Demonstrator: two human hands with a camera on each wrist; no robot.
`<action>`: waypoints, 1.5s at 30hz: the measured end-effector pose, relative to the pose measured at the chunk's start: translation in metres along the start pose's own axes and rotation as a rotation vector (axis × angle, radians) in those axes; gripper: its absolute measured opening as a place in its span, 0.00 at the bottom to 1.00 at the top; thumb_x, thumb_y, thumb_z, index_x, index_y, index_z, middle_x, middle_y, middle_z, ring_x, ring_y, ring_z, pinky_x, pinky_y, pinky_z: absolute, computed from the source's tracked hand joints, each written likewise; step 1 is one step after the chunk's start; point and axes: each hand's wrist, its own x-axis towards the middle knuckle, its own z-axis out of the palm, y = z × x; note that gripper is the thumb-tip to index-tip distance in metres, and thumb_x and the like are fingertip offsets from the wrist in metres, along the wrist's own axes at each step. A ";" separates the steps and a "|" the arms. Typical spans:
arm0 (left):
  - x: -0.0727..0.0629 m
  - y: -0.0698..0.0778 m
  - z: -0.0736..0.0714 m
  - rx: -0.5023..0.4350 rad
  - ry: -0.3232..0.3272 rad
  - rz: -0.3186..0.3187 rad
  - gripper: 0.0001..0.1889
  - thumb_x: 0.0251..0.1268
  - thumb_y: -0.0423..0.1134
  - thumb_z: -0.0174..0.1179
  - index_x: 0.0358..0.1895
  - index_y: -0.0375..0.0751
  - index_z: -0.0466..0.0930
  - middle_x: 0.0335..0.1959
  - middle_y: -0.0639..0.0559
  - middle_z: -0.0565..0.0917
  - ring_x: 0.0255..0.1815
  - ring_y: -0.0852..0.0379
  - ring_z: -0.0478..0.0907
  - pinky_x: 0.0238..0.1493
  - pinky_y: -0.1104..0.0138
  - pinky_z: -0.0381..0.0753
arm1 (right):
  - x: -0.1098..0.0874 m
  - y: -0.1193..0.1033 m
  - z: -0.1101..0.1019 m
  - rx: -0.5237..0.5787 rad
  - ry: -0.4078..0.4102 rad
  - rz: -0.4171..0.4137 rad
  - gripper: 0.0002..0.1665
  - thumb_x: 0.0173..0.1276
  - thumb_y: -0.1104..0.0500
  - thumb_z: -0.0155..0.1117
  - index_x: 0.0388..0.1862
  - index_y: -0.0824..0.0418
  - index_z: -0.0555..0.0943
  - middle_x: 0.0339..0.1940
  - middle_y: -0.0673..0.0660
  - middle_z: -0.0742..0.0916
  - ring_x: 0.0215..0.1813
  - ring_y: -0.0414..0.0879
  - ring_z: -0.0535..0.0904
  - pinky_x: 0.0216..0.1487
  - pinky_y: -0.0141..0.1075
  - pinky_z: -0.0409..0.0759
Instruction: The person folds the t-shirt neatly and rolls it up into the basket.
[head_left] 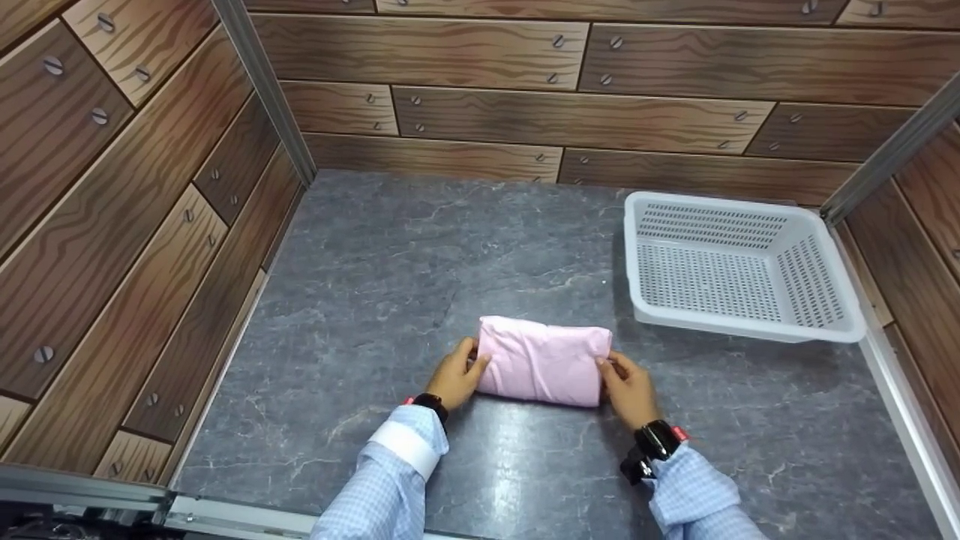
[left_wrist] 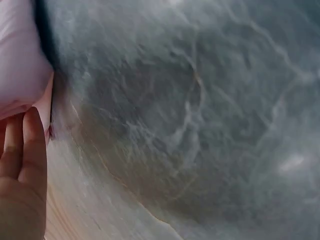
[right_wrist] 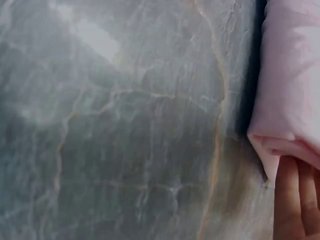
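Observation:
A pink cloth, folded into a thick rectangular bundle, lies on the dark marbled surface in front of me. Its left end is held by my left hand, thumb on top and fingers tucked at the side. My right hand grips the opposite end in a similar way. In the left wrist view, fingers reach beneath the edge of the cloth. The right wrist view shows fingers under the folded layers at the other end of the cloth. What kind of cloth item it is cannot be told.
To the right, against the corner, stands a white perforated plastic basket with nothing seen in it. Wood-patterned panels wall the back and both sides. A metal rail runs along the front left edge of the marbled surface.

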 end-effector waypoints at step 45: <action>0.010 0.006 0.042 0.653 0.274 0.018 0.34 0.70 0.53 0.53 0.70 0.34 0.63 0.69 0.35 0.68 0.70 0.36 0.67 0.67 0.48 0.69 | 0.018 -0.007 0.025 -0.681 0.069 -0.311 0.29 0.72 0.51 0.55 0.67 0.63 0.70 0.65 0.71 0.72 0.64 0.71 0.71 0.58 0.63 0.72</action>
